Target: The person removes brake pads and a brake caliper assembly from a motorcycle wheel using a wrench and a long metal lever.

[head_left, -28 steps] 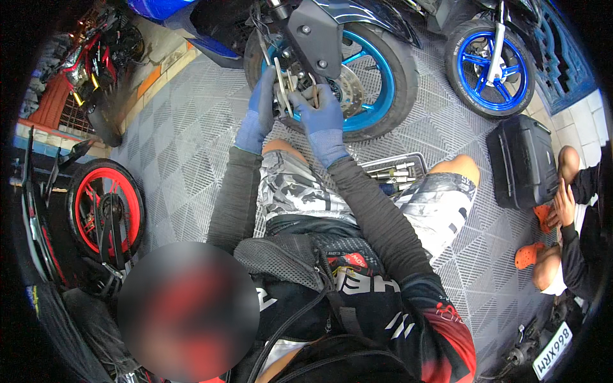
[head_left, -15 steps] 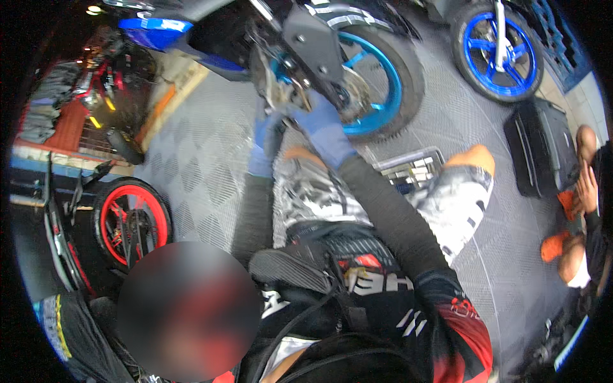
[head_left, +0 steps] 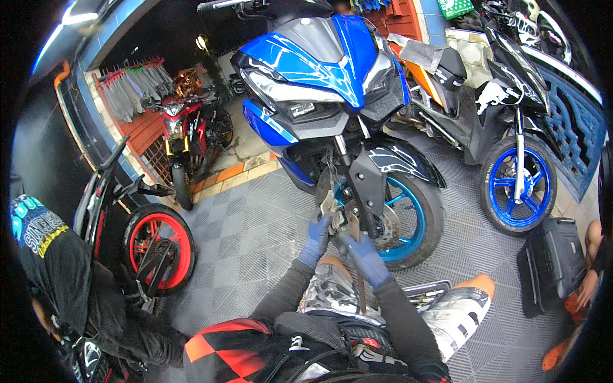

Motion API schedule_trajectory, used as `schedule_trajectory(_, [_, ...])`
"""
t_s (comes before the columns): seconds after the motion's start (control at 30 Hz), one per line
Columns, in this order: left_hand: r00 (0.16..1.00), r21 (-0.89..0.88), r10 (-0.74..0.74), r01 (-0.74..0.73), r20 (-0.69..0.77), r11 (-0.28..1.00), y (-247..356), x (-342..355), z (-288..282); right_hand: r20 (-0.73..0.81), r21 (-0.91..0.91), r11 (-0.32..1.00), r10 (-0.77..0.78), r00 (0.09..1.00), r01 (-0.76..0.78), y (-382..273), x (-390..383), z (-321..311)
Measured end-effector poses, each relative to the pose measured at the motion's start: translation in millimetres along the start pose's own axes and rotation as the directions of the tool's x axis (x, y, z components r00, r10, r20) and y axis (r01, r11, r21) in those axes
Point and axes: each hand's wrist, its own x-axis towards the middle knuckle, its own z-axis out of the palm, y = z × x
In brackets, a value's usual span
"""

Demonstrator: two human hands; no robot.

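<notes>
A blue scooter point(head_left: 332, 70) stands before me, its front wheel with teal rim point(head_left: 418, 239) and brake disc point(head_left: 388, 226) turned side-on. My blue-gloved left hand point(head_left: 315, 237) is closed around metal pieces point(head_left: 331, 207) by the front brake area; exactly which piece it grips is too small to tell. Just to the right, my right hand point(head_left: 365, 255) grips a long metal tool point(head_left: 354, 226) whose narrow length shows above and below my fingers. Behind my right forearm, an open tool case point(head_left: 426, 292) lies on the tiled mat beside my bent knee.
A red-wheeled motorcycle point(head_left: 159, 246) and a person in dark clothes point(head_left: 76, 281) are at left. A red motorcycle point(head_left: 179, 127) stands behind. At right are a blue-wheeled scooter point(head_left: 517, 182), black case point(head_left: 549, 265) and another person's hand point(head_left: 586, 287). Shirts point(head_left: 134, 86) hang at back left.
The view has tipped upward, bringing the whole scooter front into sight. Both hands stay at the brake area; my right hand has moved slightly apart from the left, a long tool now showing below it.
</notes>
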Motion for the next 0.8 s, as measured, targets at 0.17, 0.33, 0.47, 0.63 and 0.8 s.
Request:
schedule_trajectory(0.17, [0.996,-0.029,-0.082,0.082,-0.018,0.996,-8,10,-1,0.109,0.284,0.948,0.118,0.987,-0.145,11,-60,-25])
schedule_trajectory(0.33, [0.998,0.117,-0.04,0.035,0.039,0.993,0,15,8,0.517,0.32,0.902,0.089,0.851,-0.289,104,-127,-31])
schedule_trajectory(0.47, [0.986,-0.104,-0.15,0.157,0.072,0.982,4,23,3,0.388,0.077,0.991,-0.135,0.912,0.114,46,-139,-37])
schedule_trajectory(0.63, [0.963,-0.049,-0.207,0.219,0.17,0.975,5,32,-6,0.23,-0.157,0.934,0.351,0.908,-0.321,-41,-131,-60])
schedule_trajectory(0.8, [0.951,-0.159,-0.222,0.259,0.216,0.953,17,21,-6,0.131,-0.209,0.976,0.086,0.988,-0.057,-27,-125,-64])
